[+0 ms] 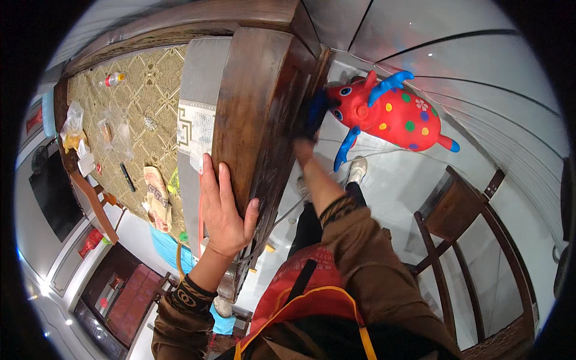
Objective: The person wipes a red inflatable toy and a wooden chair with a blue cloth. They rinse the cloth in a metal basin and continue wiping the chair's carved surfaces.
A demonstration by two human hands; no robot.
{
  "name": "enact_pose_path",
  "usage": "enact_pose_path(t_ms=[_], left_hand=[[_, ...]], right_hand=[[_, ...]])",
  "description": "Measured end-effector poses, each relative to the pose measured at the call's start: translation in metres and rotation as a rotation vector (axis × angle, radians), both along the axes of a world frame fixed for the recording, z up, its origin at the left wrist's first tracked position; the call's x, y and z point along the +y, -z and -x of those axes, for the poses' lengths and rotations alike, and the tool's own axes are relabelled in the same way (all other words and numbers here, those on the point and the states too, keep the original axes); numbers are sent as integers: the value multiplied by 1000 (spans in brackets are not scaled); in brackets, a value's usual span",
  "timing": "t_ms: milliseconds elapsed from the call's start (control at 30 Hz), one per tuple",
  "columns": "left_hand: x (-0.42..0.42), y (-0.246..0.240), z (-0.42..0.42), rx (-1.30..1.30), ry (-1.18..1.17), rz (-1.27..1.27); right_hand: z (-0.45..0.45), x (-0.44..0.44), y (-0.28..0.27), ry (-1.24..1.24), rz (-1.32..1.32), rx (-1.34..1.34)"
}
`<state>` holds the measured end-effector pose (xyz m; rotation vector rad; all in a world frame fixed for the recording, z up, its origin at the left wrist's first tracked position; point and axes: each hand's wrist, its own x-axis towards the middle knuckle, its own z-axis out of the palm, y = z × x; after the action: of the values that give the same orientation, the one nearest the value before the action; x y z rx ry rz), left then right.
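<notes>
My left hand [227, 216] lies flat on the wooden armrest [252, 90] of a carved dark wood sofa, fingers spread and holding nothing. My right hand [305, 148] is low by the armrest's outer side, blurred and partly in shadow. It grips a dark blue cloth [317, 110] against or close to the carved wood side; the fingers are mostly hidden. Just beyond the cloth, a red inflatable animal toy [396, 114] with blue antlers and coloured spots rests on the floor.
On the sofa's patterned seat cover [153, 103] lie a plastic bottle [114, 79], plastic bags [73, 121], a black pen-like object [127, 177] and a folded towel [156, 193]. A wooden chair [454, 207] stands at right. A cable [288, 213] hangs beside the sofa.
</notes>
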<state>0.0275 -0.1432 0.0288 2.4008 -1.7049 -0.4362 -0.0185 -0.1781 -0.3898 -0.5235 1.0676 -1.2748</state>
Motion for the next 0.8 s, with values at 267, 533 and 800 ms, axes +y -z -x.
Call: enact_pose_path(t_ms=[267,533,800], left_hand=[[3,0,1,36,-2,16],[3,4,0,14,41,23],[2,5,3,-44,53,-19]], right_hand=[[8,106,-149,-208,-298,62],[-4,-87,-102,-67,23,183],[-22,-154,-33,7,30,136]])
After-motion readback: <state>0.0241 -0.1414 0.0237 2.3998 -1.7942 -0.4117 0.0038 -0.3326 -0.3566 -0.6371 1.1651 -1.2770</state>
